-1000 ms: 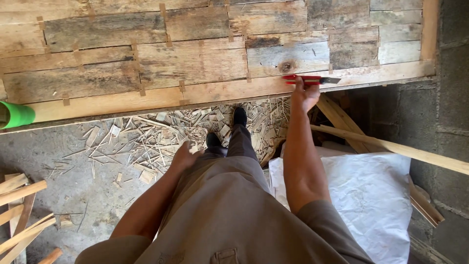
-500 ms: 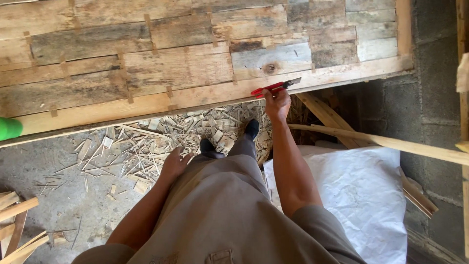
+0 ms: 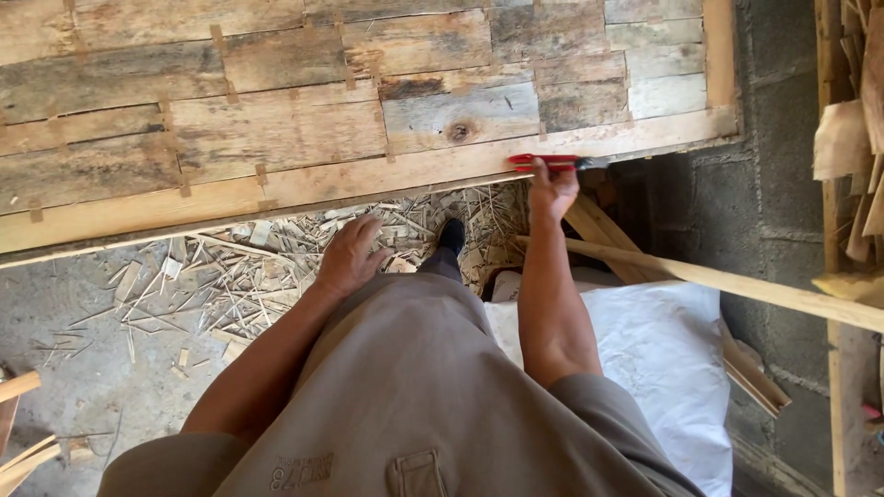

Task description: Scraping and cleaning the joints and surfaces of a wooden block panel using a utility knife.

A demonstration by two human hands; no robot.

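A: Where's the red-handled tool (image 3: 552, 163) rel. to the grip?

B: In the right hand (image 3: 552, 191), fingers closed round the handle; tool lies flat on the front rail of the wooden panel (image 3: 276, 120), dark tip pointing right, past the knuckles.

A: Arm pose?

B: R. arm stretched fwd, nearly straight. Left hand (image 3: 350, 256) hangs loose, fingers half curled, holding nothing, above the knee.

A: Surroundings?

B: Wood offcuts (image 3: 212, 276) litter the concrete floor under the panel edge. A long slat (image 3: 737, 285) slants across, just right of the arm, over a white sack (image 3: 663, 368). Block wall (image 3: 764, 212) at right.
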